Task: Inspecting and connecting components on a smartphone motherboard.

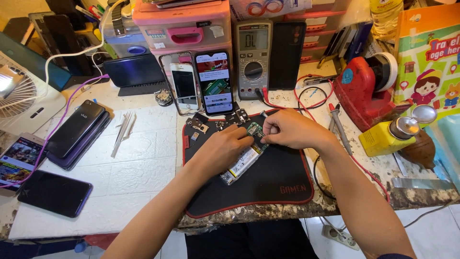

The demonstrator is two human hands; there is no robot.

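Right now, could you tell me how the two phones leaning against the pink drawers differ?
The white phone has a dark, blank screen; the black phone beside it is lit and shows a colourful page. The white phone is shorter and narrower, the black one taller and wider. The white phone has broad white borders; the black one's screen fills nearly its whole front. Both stand upright, facing forward.

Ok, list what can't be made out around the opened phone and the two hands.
Head view only:
- Opened phone: its upper end is covered by the left hand and right hand.
- Fingertips of both hands: curled over the circuit board, so any tool in the grip can't be told.
- Small loose parts on the black mat: too small to identify.
- Right elbow: cut off by the bottom edge.
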